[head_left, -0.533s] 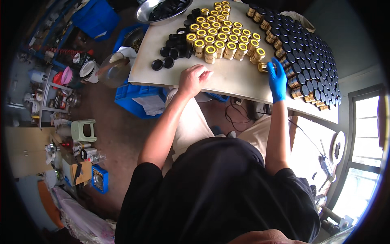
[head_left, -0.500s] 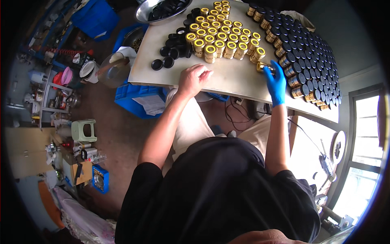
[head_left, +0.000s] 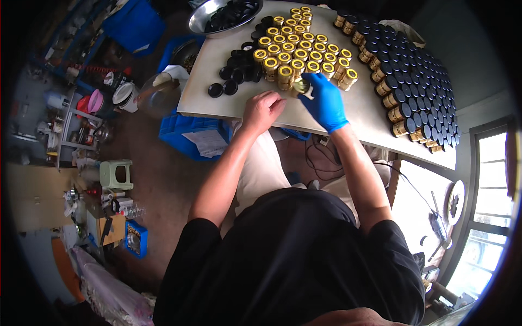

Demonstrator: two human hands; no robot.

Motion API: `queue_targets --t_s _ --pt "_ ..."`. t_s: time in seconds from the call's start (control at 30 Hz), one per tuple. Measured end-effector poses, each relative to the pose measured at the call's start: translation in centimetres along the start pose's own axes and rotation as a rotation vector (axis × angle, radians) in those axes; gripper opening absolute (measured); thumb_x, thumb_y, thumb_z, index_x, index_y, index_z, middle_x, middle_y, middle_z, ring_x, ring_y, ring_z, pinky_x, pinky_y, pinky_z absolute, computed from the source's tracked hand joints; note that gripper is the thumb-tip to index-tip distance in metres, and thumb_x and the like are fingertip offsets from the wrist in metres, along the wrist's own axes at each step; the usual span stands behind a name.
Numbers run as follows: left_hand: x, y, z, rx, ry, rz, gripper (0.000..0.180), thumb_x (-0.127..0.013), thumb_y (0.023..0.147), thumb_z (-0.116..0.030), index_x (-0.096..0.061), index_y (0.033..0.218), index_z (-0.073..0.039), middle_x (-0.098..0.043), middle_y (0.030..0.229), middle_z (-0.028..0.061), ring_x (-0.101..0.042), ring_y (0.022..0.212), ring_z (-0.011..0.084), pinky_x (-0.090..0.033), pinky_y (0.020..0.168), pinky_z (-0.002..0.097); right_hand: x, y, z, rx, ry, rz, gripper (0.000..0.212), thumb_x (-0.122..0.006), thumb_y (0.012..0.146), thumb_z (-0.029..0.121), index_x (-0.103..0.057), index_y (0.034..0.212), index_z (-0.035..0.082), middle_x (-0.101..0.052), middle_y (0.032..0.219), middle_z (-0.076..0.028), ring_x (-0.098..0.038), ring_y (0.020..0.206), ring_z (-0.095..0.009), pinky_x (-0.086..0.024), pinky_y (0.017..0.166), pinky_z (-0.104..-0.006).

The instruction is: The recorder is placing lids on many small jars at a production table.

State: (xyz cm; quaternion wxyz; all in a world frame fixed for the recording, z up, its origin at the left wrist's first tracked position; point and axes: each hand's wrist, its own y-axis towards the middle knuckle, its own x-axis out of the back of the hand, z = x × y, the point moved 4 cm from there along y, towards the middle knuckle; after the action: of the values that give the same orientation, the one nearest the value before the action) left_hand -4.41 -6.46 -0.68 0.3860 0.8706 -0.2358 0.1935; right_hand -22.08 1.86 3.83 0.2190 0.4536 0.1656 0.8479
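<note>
My right hand (head_left: 326,103), in a blue glove, grips a short gold cylinder (head_left: 300,86) with a shiny end, tilted beside the front of a cluster of upright gold cylinders (head_left: 285,76). These have yellow ring-shaped tops. My bare left hand (head_left: 263,112) is near the table's front edge with its fingers curled together; whatever may be inside is hidden. Loose black caps (head_left: 230,87) lie left of the cluster, some with their hollow side up.
Many gold cylinders with black caps (head_left: 402,111) stand in packed rows at the table's right. A steel bowl of black caps (head_left: 198,24) is at the far left of the pale table (head_left: 193,98). Below the table's left edge stands a blue crate (head_left: 174,130); a green stool (head_left: 116,174) is farther left.
My right hand has moved left from beside the capped rows to the front of the yellow-topped cluster, carrying a gold cylinder. My left hand stays curled in nearly the same place.
</note>
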Motion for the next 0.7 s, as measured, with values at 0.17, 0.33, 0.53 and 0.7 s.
queue_targets --t_s 0.17,0.33,0.53,0.7 --pt "0.0 -0.1 0.1 0.005 -0.024 -0.001 0.014 -0.074 0.092 -0.01 -0.067 0.084 -0.001 -0.067 0.078 0.0138 -0.067 0.068 0.0335 -0.051 0.061 0.0409 -0.4 0.8 1.1 0.017 -0.04 -0.002 0.05 -0.087 0.08 0.019 -0.07 0.126 0.007 -0.071 0.114 -0.015 -0.071 0.096 -0.034 -0.058 0.082 -0.0426" --pt "0.0 0.2 0.2 0.031 -0.029 0.021 0.018 -0.077 0.091 -0.016 -0.066 0.083 -0.004 -0.066 0.078 0.0115 -0.067 0.069 0.0347 -0.052 0.062 0.0433 7.7 1.4 -6.4 -0.096 0.181 -0.445 0.016 -0.079 0.094 0.011 -0.078 0.109 0.005 -0.077 0.097 -0.008 -0.073 0.083 -0.016 -0.057 0.079 -0.0294" --pt "-0.2 0.3 0.2 0.041 -0.029 0.041 0.02 -0.079 0.09 -0.017 -0.066 0.081 -0.005 -0.065 0.076 0.0095 -0.066 0.065 0.0315 -0.051 0.06 0.0415 4.5 6.1 -19.9 -0.364 0.93 -0.064 0.058 -0.045 0.114 0.044 -0.055 0.15 0.0 -0.06 0.15 -0.012 -0.056 0.14 -0.025 -0.041 0.12 -0.0388" --pt "-0.2 0.0 0.6 0.012 -0.023 0.033 0.022 -0.08 0.089 -0.017 -0.065 0.081 -0.004 -0.064 0.075 0.0088 -0.065 0.064 0.0286 -0.051 0.059 0.04 2.8 7.3 -18.6 -0.376 1.088 0.092 0.054 -0.053 0.112 0.038 -0.057 0.148 -0.002 -0.064 0.146 -0.012 -0.06 0.134 -0.023 -0.044 0.117 -0.0368"
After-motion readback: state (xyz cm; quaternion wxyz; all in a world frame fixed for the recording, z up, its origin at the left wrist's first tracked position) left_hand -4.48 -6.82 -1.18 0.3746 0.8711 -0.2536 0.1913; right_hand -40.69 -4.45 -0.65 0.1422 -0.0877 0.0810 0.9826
